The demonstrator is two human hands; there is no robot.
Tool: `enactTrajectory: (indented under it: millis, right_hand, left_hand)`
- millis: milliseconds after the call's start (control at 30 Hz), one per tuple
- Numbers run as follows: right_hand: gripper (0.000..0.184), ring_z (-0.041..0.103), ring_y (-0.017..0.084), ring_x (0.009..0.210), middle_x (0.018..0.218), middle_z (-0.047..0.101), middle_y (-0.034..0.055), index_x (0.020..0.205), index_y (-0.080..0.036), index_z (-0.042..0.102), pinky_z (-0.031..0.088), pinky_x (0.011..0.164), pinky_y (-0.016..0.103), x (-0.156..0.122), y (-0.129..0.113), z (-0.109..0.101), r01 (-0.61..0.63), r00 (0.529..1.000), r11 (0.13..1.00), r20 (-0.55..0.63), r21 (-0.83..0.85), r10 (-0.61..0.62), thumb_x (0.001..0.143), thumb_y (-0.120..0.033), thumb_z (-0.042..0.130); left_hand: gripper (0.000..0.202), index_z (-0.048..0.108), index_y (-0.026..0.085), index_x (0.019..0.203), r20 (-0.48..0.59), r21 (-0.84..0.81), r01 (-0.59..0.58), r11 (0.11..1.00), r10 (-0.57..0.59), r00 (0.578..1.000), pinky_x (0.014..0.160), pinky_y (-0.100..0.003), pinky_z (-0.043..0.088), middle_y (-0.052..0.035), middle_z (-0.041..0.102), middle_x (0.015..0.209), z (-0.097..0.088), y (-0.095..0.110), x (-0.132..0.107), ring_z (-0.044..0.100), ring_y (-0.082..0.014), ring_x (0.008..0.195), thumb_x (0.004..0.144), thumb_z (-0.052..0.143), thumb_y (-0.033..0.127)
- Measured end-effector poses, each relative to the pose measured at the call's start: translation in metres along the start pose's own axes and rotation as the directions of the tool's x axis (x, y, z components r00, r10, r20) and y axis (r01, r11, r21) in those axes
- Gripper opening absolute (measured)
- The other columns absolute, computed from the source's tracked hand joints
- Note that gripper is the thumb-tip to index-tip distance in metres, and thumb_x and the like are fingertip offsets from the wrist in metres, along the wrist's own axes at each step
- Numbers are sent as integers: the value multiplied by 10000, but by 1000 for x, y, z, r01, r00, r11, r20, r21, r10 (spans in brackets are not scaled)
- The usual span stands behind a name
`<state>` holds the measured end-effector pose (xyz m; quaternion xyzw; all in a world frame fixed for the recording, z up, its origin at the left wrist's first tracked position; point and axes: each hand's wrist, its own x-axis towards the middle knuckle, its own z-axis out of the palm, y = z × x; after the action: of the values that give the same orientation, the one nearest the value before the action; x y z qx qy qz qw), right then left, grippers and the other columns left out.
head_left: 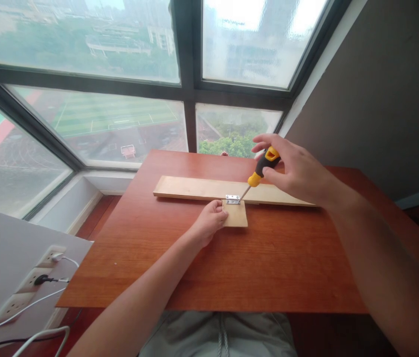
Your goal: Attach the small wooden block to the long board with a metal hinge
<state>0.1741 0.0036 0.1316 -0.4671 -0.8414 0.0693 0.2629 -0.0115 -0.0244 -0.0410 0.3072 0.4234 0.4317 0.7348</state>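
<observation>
My right hand (pixel 294 166) is closed around the black and yellow handle of a screwdriver (pixel 254 178), which slants down to the left. Its tip meets the right end of a small silver hinge (pixel 232 199). That hinge lies along the top edge of a small square wooden board (pixel 236 216). Pinched at the board's left edge are the thumb and fingers of my left hand (pixel 211 221). Behind the hinge, a long pale wooden plank (pixel 190 187) lies across the table; my right forearm covers part of its right end.
The reddish-brown wooden table (pixel 127 267) has its front edge by my lap. Large windows (pixel 120 119) rise behind it, and a grey wall (pixel 376 99) stands on the right. Wall sockets (pixel 32 280) with plugged-in cables sit at the lower left, beside the table's corner.
</observation>
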Motion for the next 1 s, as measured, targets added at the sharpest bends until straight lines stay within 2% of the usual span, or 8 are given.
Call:
enactTrajectory:
  millis: [67,233,300,433,633,700,867,1000]
  right_hand:
    - [495,662,212,869,1139,692,72,1347,-225,515,522,761,340,-1,0,-1,7,1000,1000,16,9,-7,857,-262,569]
    - [416,651,256,773,991,717,86,1276,-239,594,487,677,384,0,0,2,-102,992,950,-107,-295,73,911,-432,540]
    - [395,656,252,830,1042,712,87,1277,-234,588,499,703,377,1,1,2,-84,994,972,-93,-218,65,914,-371,514]
    - [505,660,212,914,1168,680,80,1351,-215,523,530,760,330,0,2,0,10,1000,999,4,54,-10,847,-234,546]
    - [463,655,255,790,1000,705,88,1309,-226,578,507,692,392,1,2,5,-89,992,957,-114,-276,59,889,-420,582]
    - [435,658,261,834,1041,700,97,1303,-217,577,514,717,401,2,3,6,-96,991,965,-116,-245,69,904,-387,547]
    - [525,662,214,922,1165,685,76,1368,-215,514,537,802,353,1,0,0,3,1000,998,18,59,-4,845,-228,555]
    - [512,656,230,781,997,718,68,1355,-230,548,511,697,364,1,-1,3,-58,998,983,-41,-174,52,866,-369,611]
  left_hand:
    - [235,550,146,952,-2,4,-1,1000,1,1000,656,-208,494,-54,699,863,0,0,0,656,-113,707,763,664,66]
    - [257,555,148,949,5,0,-4,1000,4,1000,658,-214,490,-70,711,884,0,0,0,665,-126,720,746,702,88]
    - [268,556,151,946,7,-3,-5,1000,5,1000,666,-218,493,-71,711,886,0,0,0,668,-130,728,738,716,94]
    - [253,553,148,945,4,6,-4,1000,4,1000,677,-221,499,-69,711,884,0,0,0,671,-130,736,747,693,78]
    - [238,542,144,954,6,5,-5,1000,5,1000,672,-223,501,-79,717,902,1,0,0,674,-129,729,765,666,70]
    - [244,543,143,958,6,5,-3,1000,3,1000,668,-221,500,-81,718,904,0,0,0,676,-130,730,763,675,75]
    - [260,555,150,947,9,-7,2,1000,-2,1000,687,-228,504,-79,719,913,0,0,0,685,-142,755,745,706,88]
    - [262,558,146,947,0,-8,-4,1000,4,1000,694,-232,506,-85,719,915,0,0,0,685,-143,757,743,711,85]
